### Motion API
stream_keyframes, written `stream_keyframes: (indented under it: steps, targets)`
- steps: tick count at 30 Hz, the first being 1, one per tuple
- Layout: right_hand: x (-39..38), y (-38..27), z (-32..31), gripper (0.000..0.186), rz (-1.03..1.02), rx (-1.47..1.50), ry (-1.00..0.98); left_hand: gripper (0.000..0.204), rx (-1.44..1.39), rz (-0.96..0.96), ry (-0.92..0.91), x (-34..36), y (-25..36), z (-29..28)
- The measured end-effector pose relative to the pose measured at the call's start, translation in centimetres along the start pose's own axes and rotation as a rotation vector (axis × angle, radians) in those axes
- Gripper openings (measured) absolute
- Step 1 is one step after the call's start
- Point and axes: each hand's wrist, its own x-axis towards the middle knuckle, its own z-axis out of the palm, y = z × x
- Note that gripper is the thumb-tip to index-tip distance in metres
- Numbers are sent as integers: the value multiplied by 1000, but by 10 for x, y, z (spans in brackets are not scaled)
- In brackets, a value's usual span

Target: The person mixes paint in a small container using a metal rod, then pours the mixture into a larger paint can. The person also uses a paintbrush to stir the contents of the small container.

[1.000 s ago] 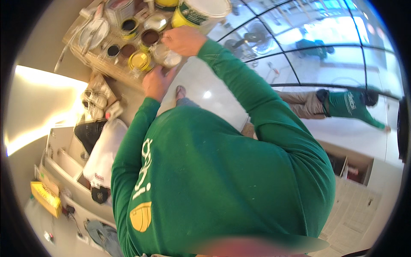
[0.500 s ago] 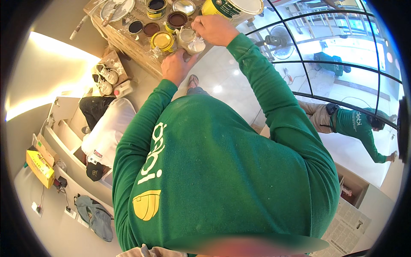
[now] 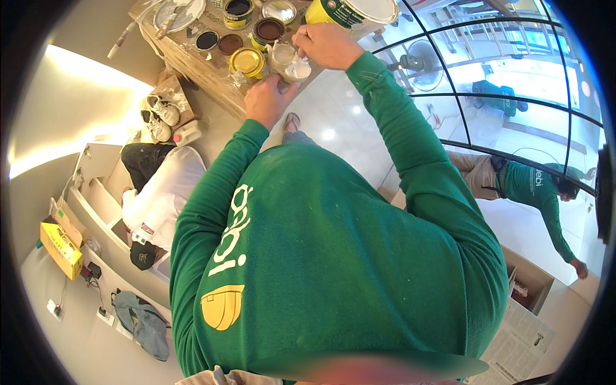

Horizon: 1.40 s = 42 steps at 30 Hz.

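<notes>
My left hand is at the table's front edge, fingers round the lower side of a small pale container with white material at its near side. My right hand is bent above the container, thumb and finger pinched at its upper rim. Beside it on the left stands a yellow-lidded tin; behind are an open tin of brown paint, small pots of dark and brown paint, a silver lid and a large yellow-green bucket.
A brush lies at the table's left. Shoes are below. A white-shirted person bends into cabinetry at left; a green-shirted co-worker works at right by a black-framed glass partition. A grey bag lies at lower left.
The tabletop and both hands appear further right and slightly higher as the view shifts. My hands stay on the pale container. The green-shirted co-worker's arm has moved downward.
</notes>
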Motion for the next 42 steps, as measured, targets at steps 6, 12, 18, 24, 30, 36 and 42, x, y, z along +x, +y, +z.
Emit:
stream_keyframes:
  steps: [6, 12, 18, 24, 30, 36, 42]
  targets:
    - [-15, -10, -32, 39, -65, 164, 99, 52, 13, 25, 24, 0, -2, 1]
    - [-27, -22, -54, 39, -7, 215, 98, 53, 18, 6, 7, 2, 1, -1]
    - [-32, -30, -66, 39, 23, 180, 74, 53, 21, 3, -7, 2, 1, -2]
    - [-31, -29, -64, 40, -2, 183, 92, 54, 17, -8, -37, 1, 1, -4]
    - [-29, -29, -66, 40, -3, 134, 71, 55, 25, -23, -48, 2, 4, -5]
    - [-28, -29, -65, 39, -21, 147, 75, 55, 37, -29, -58, 1, 4, -6]
    - [-30, -29, -61, 39, -26, 151, 89, 52, 14, -12, -43, 0, 4, -6]
